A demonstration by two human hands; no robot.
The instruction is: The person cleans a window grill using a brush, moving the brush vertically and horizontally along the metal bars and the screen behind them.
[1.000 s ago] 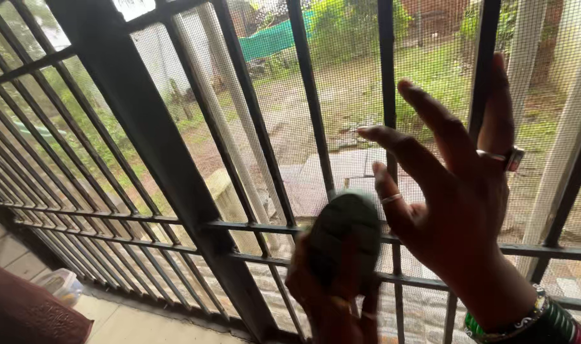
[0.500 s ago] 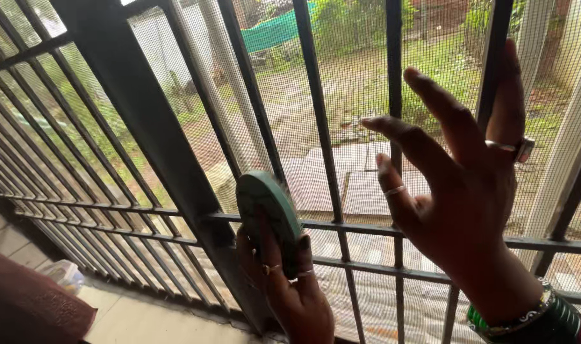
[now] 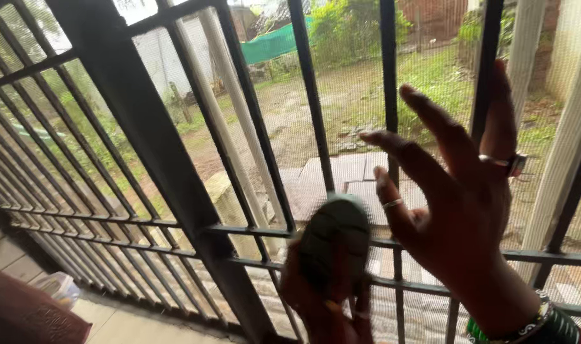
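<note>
Having swung rightward along the black window grille since half a second ago, now blurring against the mesh screen. Left hand clamping the oval green scrub brush low at centre; right hand splaying open, fingers apart, bracing near the bars. Probably handling light and rigid, gripping best across the back. Tiled floor lying below.

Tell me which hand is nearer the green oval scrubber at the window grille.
Left. The left hand grips the green oval scrubber from below, against the grille bars. The right hand is beside it to the right, fingers spread, not touching it.
</note>
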